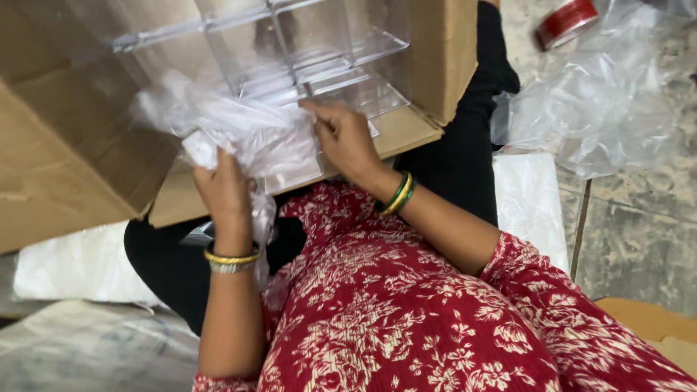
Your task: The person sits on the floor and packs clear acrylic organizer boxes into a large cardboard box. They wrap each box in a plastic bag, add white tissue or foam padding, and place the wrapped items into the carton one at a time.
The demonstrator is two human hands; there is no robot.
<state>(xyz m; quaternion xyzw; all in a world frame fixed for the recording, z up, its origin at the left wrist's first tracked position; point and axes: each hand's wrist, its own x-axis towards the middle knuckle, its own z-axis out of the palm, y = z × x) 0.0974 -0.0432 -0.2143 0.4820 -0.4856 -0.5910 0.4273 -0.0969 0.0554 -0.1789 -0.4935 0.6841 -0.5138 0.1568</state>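
Note:
An open brown cardboard box (65, 167) lies on my lap, its mouth toward me. Inside it sits a clear plastic organiser (290, 51) with several compartments. A crumpled clear plastic bag (247, 131) hangs out over the box's lower flap. My left hand (223, 190) grips the bag's lower edge, thumb and fingers closed on the film. My right hand (347, 138) rests on the organiser's front edge, fingers pinching the bag where it meets the clear plastic. Both wrists wear bangles.
Loose clear plastic sheeting (595, 109) lies on the stone floor at the right, with a red tape roll (566, 20) beyond it. White wrapped packs (530, 203) lie beside my legs on both sides. Another cardboard piece (653, 327) shows at the lower right.

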